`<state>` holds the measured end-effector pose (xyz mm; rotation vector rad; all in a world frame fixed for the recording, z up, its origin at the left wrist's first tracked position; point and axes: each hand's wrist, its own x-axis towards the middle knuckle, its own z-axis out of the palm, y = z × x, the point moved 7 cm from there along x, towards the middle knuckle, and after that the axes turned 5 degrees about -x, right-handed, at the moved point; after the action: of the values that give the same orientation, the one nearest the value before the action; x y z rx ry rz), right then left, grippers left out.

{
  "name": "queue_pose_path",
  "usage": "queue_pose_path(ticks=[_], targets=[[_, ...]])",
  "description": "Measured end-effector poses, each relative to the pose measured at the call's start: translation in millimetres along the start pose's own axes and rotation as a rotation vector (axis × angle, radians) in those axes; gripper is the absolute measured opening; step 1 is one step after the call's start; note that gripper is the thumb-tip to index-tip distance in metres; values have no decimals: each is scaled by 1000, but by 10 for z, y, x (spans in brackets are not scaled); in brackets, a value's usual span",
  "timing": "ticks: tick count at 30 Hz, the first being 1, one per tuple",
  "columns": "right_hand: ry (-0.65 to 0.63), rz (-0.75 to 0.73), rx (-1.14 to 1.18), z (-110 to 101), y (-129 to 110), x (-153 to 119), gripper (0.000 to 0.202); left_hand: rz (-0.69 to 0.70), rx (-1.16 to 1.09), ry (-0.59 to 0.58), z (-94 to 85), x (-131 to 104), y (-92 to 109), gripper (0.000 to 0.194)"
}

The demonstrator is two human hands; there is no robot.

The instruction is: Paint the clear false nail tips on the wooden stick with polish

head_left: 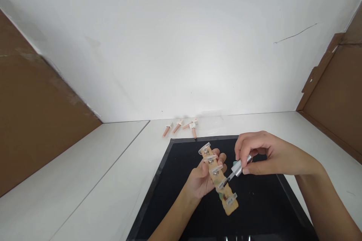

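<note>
My left hand (201, 180) is closed round a wooden nail display stand (217, 179), held tilted above a black mat. Several clear false nails stand on small round mounts along its length. In my right hand (263, 153) a nail polish brush (240, 166) with a silver cap is pinched between thumb and fingers. Its bristle tip points down to the left and appears to touch the clear false nail (222, 183) second from the stand's near end. Part of the left fingers is hidden behind the stand.
Several small pink-handled pieces with white heads (178, 125) lie beyond the black mat (181, 165), on the white table (118, 165). A white wall (192, 52) rises behind. Brown cardboard panels stand at left (39, 101) and right (336, 86).
</note>
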<state>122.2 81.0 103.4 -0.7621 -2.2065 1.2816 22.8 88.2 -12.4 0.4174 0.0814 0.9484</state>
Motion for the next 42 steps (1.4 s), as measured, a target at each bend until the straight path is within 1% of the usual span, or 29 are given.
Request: queue_pose_path(ticks=[3, 7, 12, 16, 21, 28, 31, 37, 42], targets=[[4, -16, -5, -4, 4, 0, 11, 5, 12, 16, -15, -1, 6, 38], [20, -35, -17, -18, -12, -9, 10, 1, 27, 6, -5, -4, 9, 39], [58, -31, 26, -34, -43, -25, 11, 15, 27, 24, -15, -16, 15, 41], [48, -38, 32, -12, -50, -9, 11, 6, 24, 42, -27, -11, 3, 41], [29, -36, -10, 7, -47, -2, 14, -5, 22, -6, 1, -1, 0, 39], [90, 2, -94, -98, -22, -59, 14, -3, 14, -85, 40, -19, 11, 38], [68, 16, -108, -97, -17, -60, 15, -9, 22, -104, 49, -17, 9, 38], [-13, 34, -85, -18, 2, -32, 17, -12, 49, -66, 39, -3, -1, 42], [-25, 33, -30, -4, 0, -20, 17, -3, 51, -73, 62, 0, -2, 41]])
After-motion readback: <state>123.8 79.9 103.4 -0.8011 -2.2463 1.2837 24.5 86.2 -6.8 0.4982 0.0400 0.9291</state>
